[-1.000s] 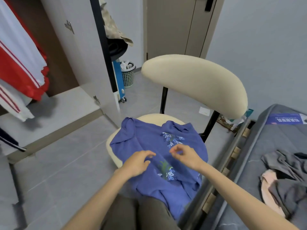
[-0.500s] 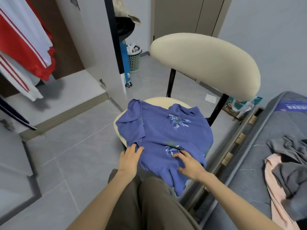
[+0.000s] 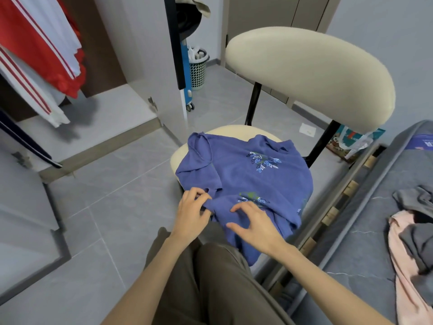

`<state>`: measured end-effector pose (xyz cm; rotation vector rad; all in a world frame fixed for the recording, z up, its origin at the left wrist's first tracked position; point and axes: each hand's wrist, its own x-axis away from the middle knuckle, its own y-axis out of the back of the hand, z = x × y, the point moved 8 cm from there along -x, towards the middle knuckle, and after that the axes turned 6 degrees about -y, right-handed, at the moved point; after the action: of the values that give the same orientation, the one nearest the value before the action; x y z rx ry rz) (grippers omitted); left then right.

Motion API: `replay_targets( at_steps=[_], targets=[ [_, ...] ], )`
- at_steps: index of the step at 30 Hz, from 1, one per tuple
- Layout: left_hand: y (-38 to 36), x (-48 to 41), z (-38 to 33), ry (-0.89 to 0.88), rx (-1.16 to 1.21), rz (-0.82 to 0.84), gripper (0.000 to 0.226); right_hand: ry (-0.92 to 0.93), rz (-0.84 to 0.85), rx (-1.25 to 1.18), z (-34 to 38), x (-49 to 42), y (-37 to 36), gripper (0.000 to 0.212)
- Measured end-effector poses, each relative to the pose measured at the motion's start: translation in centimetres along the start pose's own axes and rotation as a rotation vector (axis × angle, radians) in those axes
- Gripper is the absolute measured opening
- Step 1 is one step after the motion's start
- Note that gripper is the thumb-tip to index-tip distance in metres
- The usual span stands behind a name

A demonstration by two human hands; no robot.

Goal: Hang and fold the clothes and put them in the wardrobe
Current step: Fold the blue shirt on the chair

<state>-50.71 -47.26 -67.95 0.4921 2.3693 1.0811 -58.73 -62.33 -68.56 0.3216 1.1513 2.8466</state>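
1. You had the blue shirt (image 3: 243,181) spread over the cream chair (image 3: 311,73) at twelve o'clock from your knees, its printed front up and its near hem hanging off the seat toward your lap. The seat probably served as your folding surface because it sat within easy reach.

2. Your left hand (image 3: 191,216) was closed in a pinch on a bunched edge of the shirt at the seat's seven o'clock side, just beside the turned-in sleeve. That grip looked meant to draw the loose side inward so the fold would come out narrow.

3. Your right hand (image 3: 255,225) lay on the cloth with its fingers spread and curled, touching the fabric at six o'clock of the seat; it pressed rather than gripped, holding nothing. I judged it was there to pin the body of the shirt so the left pull would not drag the garment off the seat.

4. The wardrobe (image 3: 98,118) stood open at ten o'clock, with a red and white garment (image 3: 42,52) hanging inside and a bare shelf below it, likely where the folded shirt belonged.

5. More clothes, grey and pink (image 3: 412,233), waited on the bed (image 3: 365,233) at three o'clock, so the task seemed far from finished.
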Motion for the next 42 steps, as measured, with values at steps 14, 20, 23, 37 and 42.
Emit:
replay_targets(
  at_steps=[14,20,23,37,42],
  targets=[
    [-2.4,1.9,4.0,0.566,0.847,0.125,0.057,-0.128,-0.136,-0.239,-0.2,-2.4,2.8,0.011],
    [-4.5,1.5,2.5,0.429,0.823,0.226,0.099,-0.151,-0.018,-0.274,-0.6,-3.8,3.7,0.009],
    [-4.8,1.0,2.6,0.444,0.857,0.175,0.093,-0.166,0.027,-0.302,-0.9,-4.1,3.6,0.008],
    [-1.4,0.4,-2.5,0.587,1.267,0.102,0.036,-0.111,-0.091,-0.324,0.0,-0.1,5.3,0.013],
    [-0.5,1.4,-5.1,0.537,1.236,0.190,0.019,-0.064,0.107,-0.206,1.2,4.4,2.7,0.028]
  ],
)
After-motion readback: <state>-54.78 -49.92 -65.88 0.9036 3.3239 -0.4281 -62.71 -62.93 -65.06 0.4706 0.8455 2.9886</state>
